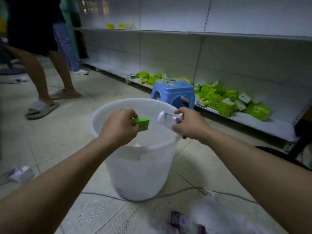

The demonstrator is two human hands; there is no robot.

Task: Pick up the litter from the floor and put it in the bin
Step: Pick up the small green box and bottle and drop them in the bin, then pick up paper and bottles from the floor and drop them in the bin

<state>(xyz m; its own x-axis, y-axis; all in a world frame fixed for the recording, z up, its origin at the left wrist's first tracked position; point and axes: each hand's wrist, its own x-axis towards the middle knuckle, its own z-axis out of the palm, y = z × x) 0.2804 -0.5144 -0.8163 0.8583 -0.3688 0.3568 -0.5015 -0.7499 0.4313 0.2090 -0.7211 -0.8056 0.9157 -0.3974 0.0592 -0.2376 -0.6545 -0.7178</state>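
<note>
A white translucent bin (108, 112) stands on the tiled floor in front of me. My left hand (118, 127) grips a small green box (141, 123) over the bin's opening. My right hand (189, 124) holds a clear plastic bottle with a white cap (166, 118) above the bin's right rim, cap pointing left. White paper (136, 146) lies inside the bin against the near wall. Crumpled white plastic and a purple wrapper (177, 218) lie on the floor at the bottom right. A white scrap (22, 173) lies on the floor at the left.
A blue plastic stool (173, 92) stands behind the bin. White shelving (253, 122) along the right carries green packets (228, 102) on its lowest board. A person in slippers (42, 108) stands at the left. A thin cable (182, 191) crosses the floor by the bin.
</note>
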